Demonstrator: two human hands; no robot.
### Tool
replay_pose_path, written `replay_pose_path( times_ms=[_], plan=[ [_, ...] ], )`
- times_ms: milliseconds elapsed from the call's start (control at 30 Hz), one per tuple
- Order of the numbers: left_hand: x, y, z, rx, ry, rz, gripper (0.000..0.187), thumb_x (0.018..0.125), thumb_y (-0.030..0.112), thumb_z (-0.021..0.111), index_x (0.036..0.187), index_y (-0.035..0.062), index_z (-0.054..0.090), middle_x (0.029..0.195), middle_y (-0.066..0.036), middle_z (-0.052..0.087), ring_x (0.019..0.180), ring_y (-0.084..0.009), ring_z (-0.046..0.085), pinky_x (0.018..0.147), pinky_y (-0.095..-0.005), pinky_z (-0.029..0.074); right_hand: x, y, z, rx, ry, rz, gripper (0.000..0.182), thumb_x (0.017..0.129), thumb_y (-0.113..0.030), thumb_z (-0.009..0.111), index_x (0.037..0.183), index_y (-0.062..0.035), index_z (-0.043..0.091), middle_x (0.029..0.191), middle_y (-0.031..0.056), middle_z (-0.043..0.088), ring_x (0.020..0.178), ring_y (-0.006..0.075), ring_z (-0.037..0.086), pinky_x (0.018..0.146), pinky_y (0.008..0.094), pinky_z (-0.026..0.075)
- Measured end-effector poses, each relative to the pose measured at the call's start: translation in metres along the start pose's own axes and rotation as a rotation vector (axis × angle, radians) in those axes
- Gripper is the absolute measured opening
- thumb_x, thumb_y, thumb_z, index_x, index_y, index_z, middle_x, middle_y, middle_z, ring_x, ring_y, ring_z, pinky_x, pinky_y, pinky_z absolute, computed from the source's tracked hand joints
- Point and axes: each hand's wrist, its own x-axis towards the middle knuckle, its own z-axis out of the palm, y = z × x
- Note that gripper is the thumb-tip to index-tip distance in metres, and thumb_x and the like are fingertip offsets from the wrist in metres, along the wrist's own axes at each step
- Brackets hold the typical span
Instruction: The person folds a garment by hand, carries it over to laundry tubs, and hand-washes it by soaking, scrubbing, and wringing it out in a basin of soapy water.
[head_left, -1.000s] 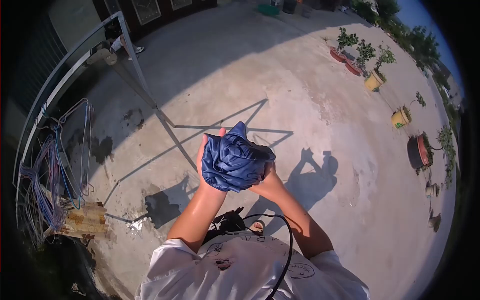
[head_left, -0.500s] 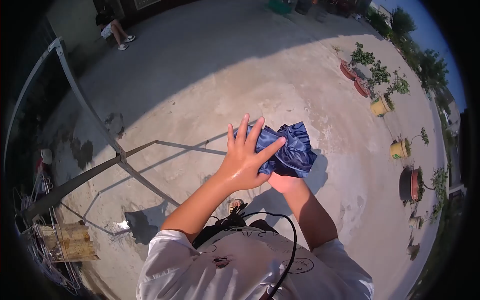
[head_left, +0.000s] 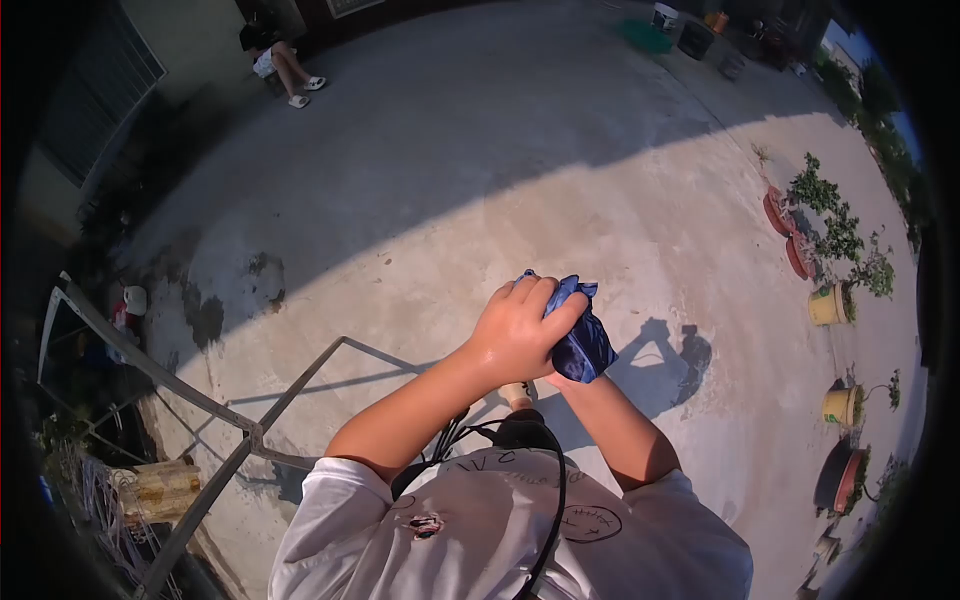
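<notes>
Both of my hands are at a crumpled bundle of shiny dark blue cloth (head_left: 585, 350) held out in front of my body. From above, my left hand (head_left: 520, 330) is closed over it, fingers curled across the far side and thumb along the near right. My right hand (head_left: 566, 381) is underneath, holding the bundle from below; its fingers are hidden by the cloth and by my left hand. Folds of the cloth stick out on the right, past my left thumb.
A bent metal frame (head_left: 250, 440) stands at my left beside a wood block (head_left: 160, 490) and tangled wires. Potted plants (head_left: 828, 305) line the right side. A seated person (head_left: 280, 65) is in the shade at the far left. A black cable (head_left: 563, 500) hangs down my shirt.
My left hand has gone from spread fingers to a closed grip on the cloth, which is bunched smaller. The camera view has shifted, showing more ground ahead.
</notes>
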Motion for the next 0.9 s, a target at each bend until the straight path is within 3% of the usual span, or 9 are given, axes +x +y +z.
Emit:
replay_pose_path(
  times_ms=[233,267,400,433,567,667,767,800,900],
  plan=[
    [0.072,-0.139,-0.019,0.121,0.048,-0.147,0.050,0.055,0.016,0.069,0.103,0.0128,0.060,0.091,-0.012,0.057,0.079,-0.0300,0.058,0.062,-0.0398,0.046,0.163,-0.060,0.023,-0.245,0.210,0.196,0.039,0.096,-0.040,0.041,0.125,-0.0150,0.045,0.123,0.0049,0.051,0.114,0.0168,0.050,0.095,0.0361,0.042],
    [0.075,-0.165,-0.025,0.136,0.097,-0.143,0.050,0.055,0.016,0.069,0.104,0.0133,0.060,0.093,-0.012,0.058,0.081,-0.0306,0.059,0.064,-0.0402,0.047,0.189,-0.065,0.030,-0.168,0.264,0.268,0.044,0.093,-0.039,0.044,0.128,-0.0129,0.044,0.123,0.0074,0.051,0.115,0.0202,0.051,0.097,0.0370,0.041],
    [0.067,-0.256,-0.044,0.035,0.235,-0.260,0.036,0.057,0.017,0.070,0.093,0.0144,0.065,0.094,-0.012,0.061,0.083,-0.0314,0.061,0.068,-0.0387,0.048,0.292,-0.067,0.014,0.400,-0.071,0.369,0.049,0.093,-0.035,0.040,0.134,-0.0079,0.040,0.127,0.0138,0.050,0.118,0.0274,0.049,0.100,0.0386,0.039],
    [0.068,-0.279,-0.049,0.006,0.262,-0.286,0.033,0.058,0.017,0.070,0.090,0.0143,0.066,0.092,-0.012,0.061,0.081,-0.0312,0.061,0.069,-0.0382,0.048,0.320,-0.067,0.024,0.218,0.002,0.480,0.044,0.095,-0.039,0.038,0.121,-0.0067,0.051,0.114,0.0126,0.057,0.104,0.0223,0.057,0.091,0.0345,0.046],
    [0.085,-0.363,-0.065,-0.044,0.209,-0.219,0.023,0.057,0.020,0.071,0.077,0.0115,0.064,0.082,-0.009,0.061,0.072,-0.0272,0.060,0.059,-0.0351,0.045,0.426,-0.049,0.023,0.107,0.002,0.684,0.045,0.094,-0.048,0.040,0.100,-0.0073,0.057,0.090,0.0058,0.062,0.077,0.0120,0.062,0.073,0.0262,0.051],
    [0.095,-0.422,-0.085,-0.014,0.190,-0.284,0.021,0.059,0.021,0.069,0.076,0.0121,0.063,0.078,-0.007,0.057,0.067,-0.0265,0.057,0.058,-0.0356,0.043,0.509,-0.052,0.048,-0.059,0.102,0.774,0.053,0.092,-0.054,0.041,0.107,-0.0054,0.055,0.095,0.0077,0.062,0.083,0.0147,0.061,0.079,0.0290,0.051],
    [0.103,-0.476,-0.115,0.104,0.205,-0.322,0.023,0.059,0.022,0.068,0.079,0.0128,0.062,0.081,-0.007,0.055,0.070,-0.0270,0.056,0.060,-0.0360,0.043,0.579,-0.057,0.090,-0.281,0.028,0.798,0.061,0.090,-0.060,0.039,0.111,-0.0045,0.054,0.098,0.0087,0.062,0.089,0.0175,0.062,0.081,0.0311,0.050],
    [0.098,-0.489,-0.126,0.054,0.098,-0.456,0.033,0.059,0.029,0.068,0.087,0.0139,0.062,0.093,-0.011,0.056,0.086,-0.0303,0.056,0.075,-0.0420,0.043,0.599,-0.056,0.101,-0.234,0.008,0.881,0.056,0.091,-0.056,0.038,0.107,-0.0052,0.055,0.098,0.0093,0.062,0.090,0.0184,0.062,0.081,0.0322,0.051],
    [0.106,-0.539,-0.167,0.200,0.070,-0.516,0.045,0.058,0.039,0.067,0.097,0.0151,0.062,0.107,-0.013,0.055,0.105,-0.0340,0.050,0.091,-0.0542,0.034,0.666,-0.037,0.131,-0.269,0.062,0.883,0.053,0.092,-0.054,0.039,0.105,-0.0056,0.056,0.097,0.0094,0.062,0.089,0.0189,0.063,0.081,0.0326,0.051]
  ],
)
